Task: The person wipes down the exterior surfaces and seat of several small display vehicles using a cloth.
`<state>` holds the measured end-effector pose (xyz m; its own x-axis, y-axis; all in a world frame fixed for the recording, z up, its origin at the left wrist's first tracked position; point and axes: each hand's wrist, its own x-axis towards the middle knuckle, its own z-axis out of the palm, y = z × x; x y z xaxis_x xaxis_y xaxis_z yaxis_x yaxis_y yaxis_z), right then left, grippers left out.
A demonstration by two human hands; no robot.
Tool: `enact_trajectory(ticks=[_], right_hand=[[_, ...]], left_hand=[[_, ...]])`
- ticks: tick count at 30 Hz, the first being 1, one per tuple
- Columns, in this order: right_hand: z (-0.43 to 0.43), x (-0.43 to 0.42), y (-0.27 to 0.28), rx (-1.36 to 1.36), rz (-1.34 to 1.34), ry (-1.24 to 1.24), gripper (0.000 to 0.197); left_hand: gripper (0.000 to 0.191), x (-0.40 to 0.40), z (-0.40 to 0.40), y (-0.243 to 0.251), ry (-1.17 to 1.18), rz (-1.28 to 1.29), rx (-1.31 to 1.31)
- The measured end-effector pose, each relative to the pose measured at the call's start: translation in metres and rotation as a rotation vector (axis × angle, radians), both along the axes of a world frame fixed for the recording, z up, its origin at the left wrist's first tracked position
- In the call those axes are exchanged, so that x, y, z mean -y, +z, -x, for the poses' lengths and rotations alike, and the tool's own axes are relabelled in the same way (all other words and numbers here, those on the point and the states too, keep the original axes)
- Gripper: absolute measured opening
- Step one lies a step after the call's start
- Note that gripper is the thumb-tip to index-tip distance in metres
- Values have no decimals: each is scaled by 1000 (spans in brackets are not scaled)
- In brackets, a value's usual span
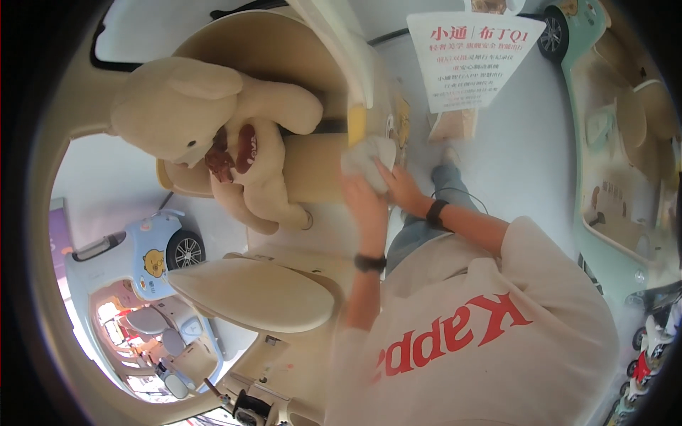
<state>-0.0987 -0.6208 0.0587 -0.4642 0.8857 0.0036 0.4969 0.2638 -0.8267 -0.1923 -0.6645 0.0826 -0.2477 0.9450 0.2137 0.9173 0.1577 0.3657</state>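
Note:
A crumpled white cloth (371, 160) is bunched between my hands beside the cream side panel (381, 114) of a small vehicle, just below its yellow strip (357, 125). My left hand (363, 194), slightly blurred, grips the cloth from below, its fingertips hidden by the folds. From the right, my right hand (402, 186) holds the cloth's edge, with fingers laid on it. Both wrists wear black bands. A large beige plush bear (261, 133) with a brown bow leans on the seat to the left of my hands.
The beige seat cushion (314, 165) lies under the bear, and a cream headrest-like pad (261, 293) is below. A printed sign (469, 64) stands at upper right. Blue (154, 255) and green (586, 160) small vehicles flank this one. Toy-like motorbikes (642, 367) are at lower right.

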Motion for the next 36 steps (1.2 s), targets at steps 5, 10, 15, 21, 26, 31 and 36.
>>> enact_trajectory(ticks=[5, 10, 15, 21, 26, 31, 36], right_hand=[[-7, 40, -40, -10, -300, 275, 47], [-9, 19, -23, 4, -290, 371, 46], [-8, -10, -13, -132, -407, 218, 44], [-15, -80, -48, 138, 41, 394, 42], [-21, -118, -33, -125, -4, 493, 37], [-15, -145, -60, -251, 366, 424, 49], [20, -195, -22, -646, 70, 372, 54]], left_hand=[[51, 66, -4, -35, 78, 77, -4], [58, 48, -13, -9, 123, 55, 42], [58, -3, -20, 3, 176, 113, -127], [51, -88, -20, -29, -90, 175, -229], [34, -124, -10, -57, -305, 231, -286], [39, -158, -15, -39, -234, 272, -176], [37, -197, -14, 35, -200, 1, -167]])
